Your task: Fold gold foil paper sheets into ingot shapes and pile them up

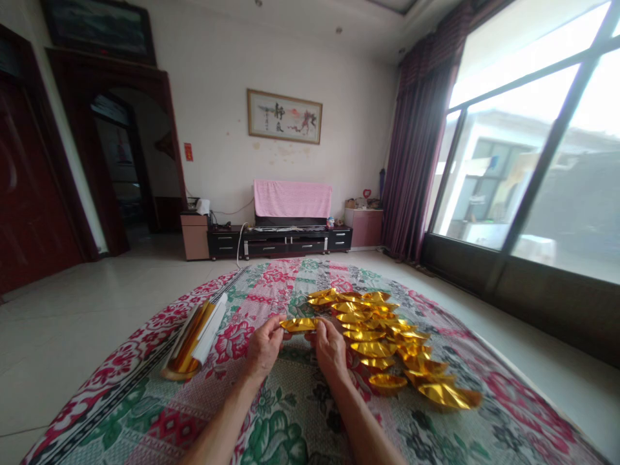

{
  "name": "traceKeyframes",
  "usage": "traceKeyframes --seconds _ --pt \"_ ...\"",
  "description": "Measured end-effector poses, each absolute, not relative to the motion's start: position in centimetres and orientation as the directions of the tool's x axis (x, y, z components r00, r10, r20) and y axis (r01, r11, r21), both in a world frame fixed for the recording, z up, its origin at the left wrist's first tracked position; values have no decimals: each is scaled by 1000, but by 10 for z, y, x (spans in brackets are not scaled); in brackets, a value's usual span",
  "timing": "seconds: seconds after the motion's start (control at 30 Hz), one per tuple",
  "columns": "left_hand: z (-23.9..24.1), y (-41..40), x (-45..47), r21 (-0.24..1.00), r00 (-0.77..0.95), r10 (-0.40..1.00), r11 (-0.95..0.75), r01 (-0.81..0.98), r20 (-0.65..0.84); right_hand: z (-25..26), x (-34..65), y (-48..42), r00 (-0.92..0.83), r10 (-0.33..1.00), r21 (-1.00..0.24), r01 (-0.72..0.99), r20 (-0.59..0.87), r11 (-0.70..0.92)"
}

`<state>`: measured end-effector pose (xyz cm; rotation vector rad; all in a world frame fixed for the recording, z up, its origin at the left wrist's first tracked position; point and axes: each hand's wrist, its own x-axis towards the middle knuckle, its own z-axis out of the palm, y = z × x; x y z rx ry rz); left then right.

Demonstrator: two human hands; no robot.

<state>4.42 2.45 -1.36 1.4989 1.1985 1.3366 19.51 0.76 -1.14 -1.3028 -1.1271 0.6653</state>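
Observation:
A folded piece of gold foil paper (299, 325) is stretched between my two hands, above the patterned cloth. My left hand (265, 347) pinches its left end, and my right hand (331, 349) pinches the right end. Just right of my right hand lie several boat-shaped gold foil paper ingots (372, 349) in loose rows, some overlapping. Left of my left hand rests a curled stack of gold foil sheets (192, 339) together with white paper (212, 328).
A flowered red, green and white cloth (276, 433) spreads under everything. Beyond it stand a low black TV cabinet (285, 240) and a screen covered by a pink towel (293, 198). A purple curtain (414, 142) and large windows are on the right.

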Motion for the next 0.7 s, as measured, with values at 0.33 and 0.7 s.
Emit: traceKeyframes --seconds 0.33,0.7 --pt "-14 24 43 935 -43 960 -259 242 277 -8 193 5 412 890 -979 141 193 147" --pt "-15 28 45 805 8 912 -366 466 411 -14 193 4 481 822 -949 217 306 226"
